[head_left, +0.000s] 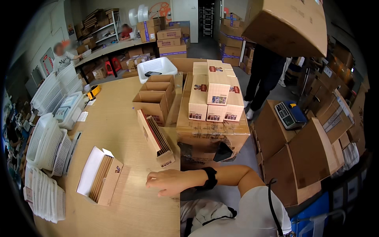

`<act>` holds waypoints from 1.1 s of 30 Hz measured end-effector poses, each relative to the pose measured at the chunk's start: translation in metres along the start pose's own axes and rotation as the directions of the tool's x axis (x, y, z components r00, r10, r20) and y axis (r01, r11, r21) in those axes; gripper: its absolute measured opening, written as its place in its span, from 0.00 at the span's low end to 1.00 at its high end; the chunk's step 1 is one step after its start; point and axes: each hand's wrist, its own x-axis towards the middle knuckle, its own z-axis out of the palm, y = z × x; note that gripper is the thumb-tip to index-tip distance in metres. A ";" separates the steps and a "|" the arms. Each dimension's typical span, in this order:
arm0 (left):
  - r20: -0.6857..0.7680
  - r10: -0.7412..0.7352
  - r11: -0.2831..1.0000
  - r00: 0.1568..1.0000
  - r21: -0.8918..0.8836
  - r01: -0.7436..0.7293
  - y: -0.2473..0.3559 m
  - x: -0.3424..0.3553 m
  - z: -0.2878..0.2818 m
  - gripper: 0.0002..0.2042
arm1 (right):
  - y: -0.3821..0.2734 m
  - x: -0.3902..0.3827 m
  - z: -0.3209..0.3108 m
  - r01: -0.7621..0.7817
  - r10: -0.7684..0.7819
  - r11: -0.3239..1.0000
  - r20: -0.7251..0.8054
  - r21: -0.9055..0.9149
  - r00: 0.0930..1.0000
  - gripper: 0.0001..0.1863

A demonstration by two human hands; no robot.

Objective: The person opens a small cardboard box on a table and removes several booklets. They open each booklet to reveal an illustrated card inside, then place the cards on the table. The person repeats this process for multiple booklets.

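Note:
My right hand (167, 182) reaches leftward, palm down, just over the wooden table (134, 215). Its fingers are slightly bent, the thumb stands apart, and it holds nothing. A black band (210, 178) circles the wrist. Left of the hand lies an open light-brown carton (111, 187) with a white inner flap and several upright cardboard pieces inside. Beyond the fingertips, a second narrow carton (166, 158) also has upright brown pieces in it. Farther back, open-topped brown boxes (149, 107) stand in a row. My left hand does not show.
Printed cartons (217, 89) are stacked on a large taped box (213, 136) beside the table. White plastic baskets (45, 142) and a yellow tape dispenser (94, 92) line the left. At right stand a scale (290, 114), cardboard boxes (312, 152) and a person (263, 75) behind a raised carton (288, 29).

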 end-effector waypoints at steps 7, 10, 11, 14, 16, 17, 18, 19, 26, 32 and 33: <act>-0.085 -0.078 0.987 0.993 -0.145 0.065 0.015 -0.018 -0.011 0.25 | 0.005 0.015 0.007 0.026 -0.026 1.000 0.019 0.014 0.999 0.21; -0.122 -0.089 0.986 0.988 -0.150 0.070 0.017 -0.036 -0.009 0.24 | 0.005 0.031 0.010 0.076 -0.076 0.997 -0.013 0.008 0.997 0.19; -0.118 -0.070 0.990 0.991 -0.132 0.054 0.020 -0.039 -0.007 0.24 | 0.004 0.035 0.010 0.086 -0.086 0.996 0.004 0.015 0.996 0.19; -0.196 -0.066 0.994 0.978 -0.096 0.048 0.034 -0.042 0.002 0.32 | 0.004 0.046 0.008 0.094 -0.095 0.995 0.027 0.014 0.995 0.19; -0.250 -0.074 0.993 0.965 -0.110 0.047 0.044 -0.040 0.006 0.26 | 0.006 0.055 0.006 0.095 -0.096 0.995 0.024 0.012 0.995 0.18; -0.272 -0.073 0.992 0.959 -0.118 0.042 0.048 -0.040 0.007 0.23 | 0.008 0.060 0.006 0.087 -0.088 0.996 0.048 0.011 0.995 0.19; -0.283 -0.110 0.989 0.953 -0.127 0.076 0.051 -0.041 0.007 0.22 | 0.010 0.067 0.006 0.103 -0.103 0.995 0.058 0.007 0.993 0.20; -0.291 -0.143 0.985 0.946 -0.139 0.106 0.053 -0.042 0.008 0.21 | 0.012 0.073 0.006 0.105 -0.105 0.994 0.062 0.001 0.993 0.20; -0.411 -0.215 0.966 0.886 0.046 0.256 0.022 -0.038 0.019 0.26 | 0.022 0.130 0.015 0.074 -0.073 0.997 0.060 -0.004 0.996 0.26; -0.396 -0.178 0.865 0.901 0.373 0.335 -0.005 -0.029 0.031 0.39 | 0.030 0.176 0.029 0.049 -0.050 0.999 -0.123 -0.011 0.991 0.27; -0.407 -0.191 0.856 0.893 0.376 0.355 -0.006 -0.028 0.034 0.42 | 0.032 0.181 0.031 0.038 -0.040 0.999 -0.138 -0.017 0.990 0.26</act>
